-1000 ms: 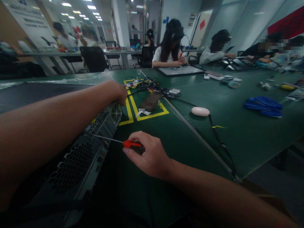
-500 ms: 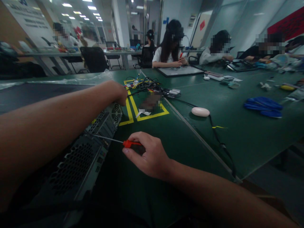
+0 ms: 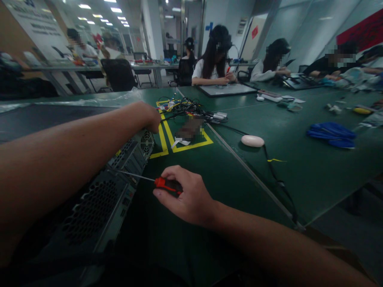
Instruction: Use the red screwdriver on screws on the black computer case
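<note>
A grey computer case lies on its side on the green table, its rear panel with fan grille and honeycomb vents facing me. My left hand rests over the far top corner of the case, fingers curled down over the edge. My right hand is closed on a red-handled screwdriver. Its thin metal shaft points left, with the tip against the rear panel of the case.
A yellow-taped square behind the case holds tangled cables and small parts. A white oval object with a black cord and a blue cloth lie to the right. Several other people work at the far side of the table.
My right hand has turned slightly on the screwdriver handle, which now tilts a little downward. The left hand and the case stay put.
</note>
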`<action>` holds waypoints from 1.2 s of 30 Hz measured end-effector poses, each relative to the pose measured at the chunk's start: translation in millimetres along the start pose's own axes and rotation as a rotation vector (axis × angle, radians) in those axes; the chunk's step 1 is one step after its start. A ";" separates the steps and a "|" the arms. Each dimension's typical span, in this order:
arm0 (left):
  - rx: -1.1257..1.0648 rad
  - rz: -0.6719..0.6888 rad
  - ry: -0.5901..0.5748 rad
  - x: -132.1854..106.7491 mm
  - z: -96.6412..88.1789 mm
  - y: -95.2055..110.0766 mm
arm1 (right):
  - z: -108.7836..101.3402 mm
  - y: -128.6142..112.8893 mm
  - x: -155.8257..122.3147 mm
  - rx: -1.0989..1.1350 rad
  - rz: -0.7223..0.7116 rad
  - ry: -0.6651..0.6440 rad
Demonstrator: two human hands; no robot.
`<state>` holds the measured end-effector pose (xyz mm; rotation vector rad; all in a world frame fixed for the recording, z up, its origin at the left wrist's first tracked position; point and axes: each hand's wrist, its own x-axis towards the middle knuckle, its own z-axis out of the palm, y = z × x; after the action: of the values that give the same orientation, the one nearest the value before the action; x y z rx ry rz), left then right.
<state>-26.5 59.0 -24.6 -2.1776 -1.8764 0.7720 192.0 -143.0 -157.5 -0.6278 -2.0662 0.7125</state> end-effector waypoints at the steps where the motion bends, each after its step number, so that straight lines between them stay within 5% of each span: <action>1: -0.012 0.004 0.003 0.4 0.7 -0.3 | 0.4 0.1 0.2 0.000 -0.004 0.001; 24: 0.082 0.015 -0.019 -7.4 -6.1 6.9 | -0.3 0.7 1.5 0.019 -0.079 0.032; 31: 0.030 0.009 -0.008 10.7 3.0 -3.0 | 0.9 0.6 0.9 0.002 -0.041 0.018; 36: -0.040 -0.029 -0.023 -1.0 -3.5 2.9 | 0.1 0.3 1.6 0.004 -0.064 0.036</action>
<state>-22.4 58.1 -22.6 -2.1687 -1.9473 0.7638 191.1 -141.8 -156.9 -0.5651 -2.0418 0.6638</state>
